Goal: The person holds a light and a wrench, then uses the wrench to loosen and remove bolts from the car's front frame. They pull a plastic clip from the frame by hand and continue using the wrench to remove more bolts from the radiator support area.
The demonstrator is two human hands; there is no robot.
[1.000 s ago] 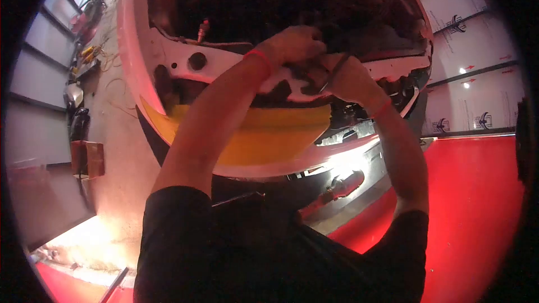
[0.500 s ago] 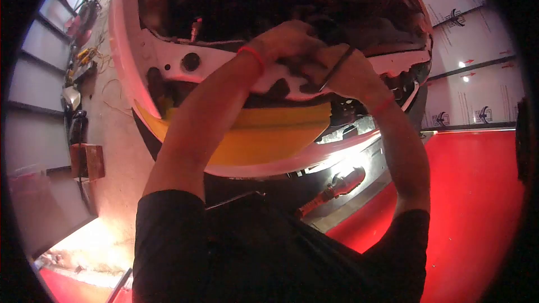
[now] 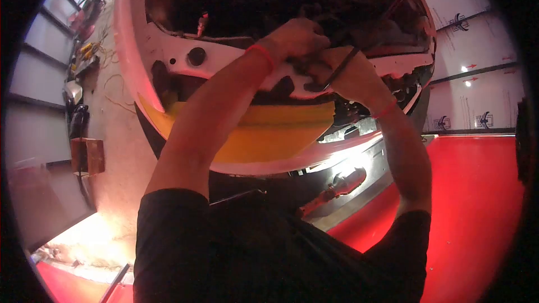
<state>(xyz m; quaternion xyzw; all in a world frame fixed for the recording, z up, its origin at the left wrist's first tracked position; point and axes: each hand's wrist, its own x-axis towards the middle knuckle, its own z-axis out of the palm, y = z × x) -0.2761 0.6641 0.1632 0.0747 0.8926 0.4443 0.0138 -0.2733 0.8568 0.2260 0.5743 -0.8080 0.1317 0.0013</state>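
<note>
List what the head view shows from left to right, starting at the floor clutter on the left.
Brown box on the floor → round hole in the white panel → left hand → thin dark tool → right hand → red surface.

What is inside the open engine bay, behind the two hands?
Behind the left hand and right hand, the engine bay shows only dark, unclear parts. The slim tool reaches in; its tip is hidden.
</note>
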